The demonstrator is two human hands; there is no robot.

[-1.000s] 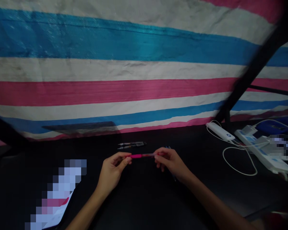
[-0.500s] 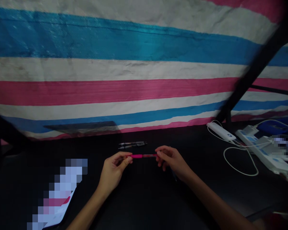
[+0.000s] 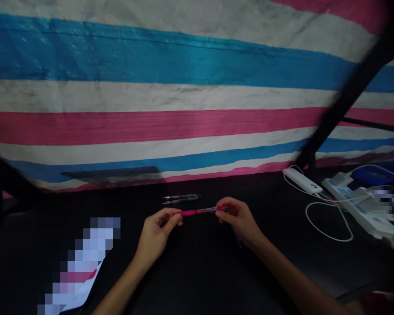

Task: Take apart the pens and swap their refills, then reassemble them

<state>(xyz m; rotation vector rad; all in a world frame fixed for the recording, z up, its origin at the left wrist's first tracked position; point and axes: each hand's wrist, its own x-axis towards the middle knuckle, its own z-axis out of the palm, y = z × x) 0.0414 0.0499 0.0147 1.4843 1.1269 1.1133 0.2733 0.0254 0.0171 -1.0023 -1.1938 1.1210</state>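
Note:
A red pen (image 3: 202,211) with a pink grip lies level between my two hands, above the black table (image 3: 197,271). My left hand (image 3: 159,229) pinches its pink end between thumb and fingers. At the clear end, my right hand (image 3: 234,214) has thumb and forefinger closed on the pen. Just beyond the red pen, two dark, clear-barrelled pens (image 3: 181,199) lie side by side on the table. A thin dark object (image 3: 239,241), too dim to make out, shows beneath my right wrist.
A lit, partly pixelated screen (image 3: 82,280) is at the left. On the right are a white power strip (image 3: 361,205), a white adapter (image 3: 302,180) with looping cables and a blue item (image 3: 374,174). Striped sheeting (image 3: 170,127) hangs behind, with black frame bars (image 3: 344,98).
My right hand has shifted slightly right and up along the pen, and its fingers have drawn closer together. More of the pen's right end shows. My left hand is almost unmoved.

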